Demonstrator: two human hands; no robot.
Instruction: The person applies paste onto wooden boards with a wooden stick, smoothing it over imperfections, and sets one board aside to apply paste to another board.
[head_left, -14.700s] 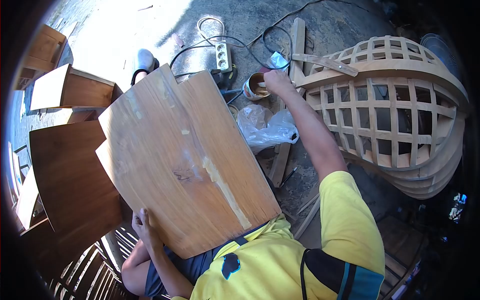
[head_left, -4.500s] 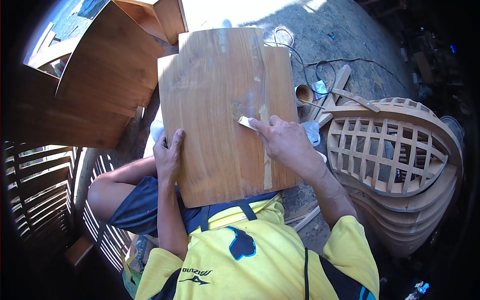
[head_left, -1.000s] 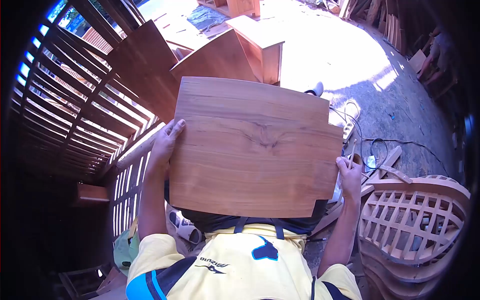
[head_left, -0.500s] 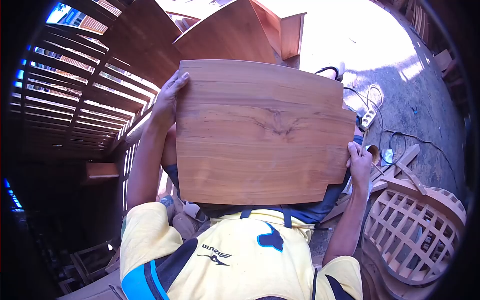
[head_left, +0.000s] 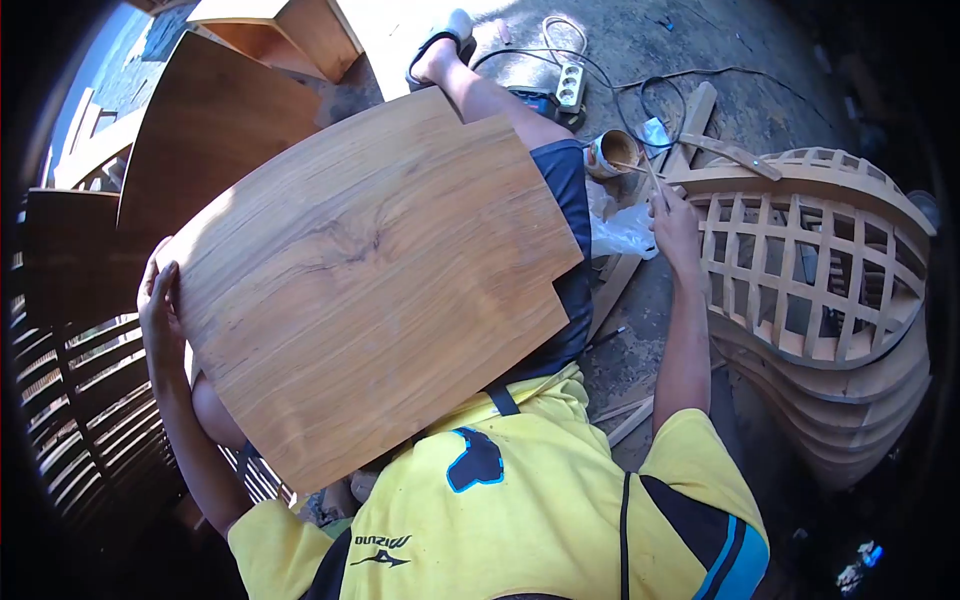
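A flat wooden panel with curved sides and notched corners lies tilted across my lap. My left hand is closed around its left edge, thumb on top. Off the panel to the right, my right hand is closed on a thin stick that points up and away from me. Just beyond that hand, an opened can with brown stuff inside leans on its side, and another slim stick pokes from its mouth. Clear plastic lies below the can.
On the right stands a curved wooden lattice frame with loose wood strips beside it. A power strip and black cables lie on the floor ahead. Brown wooden panels stand at the left, by slatted wood.
My right hand has left the panel's right edge and moved out beside the can. The panel now sits turned, its right side farther away. My view has swung to the right.
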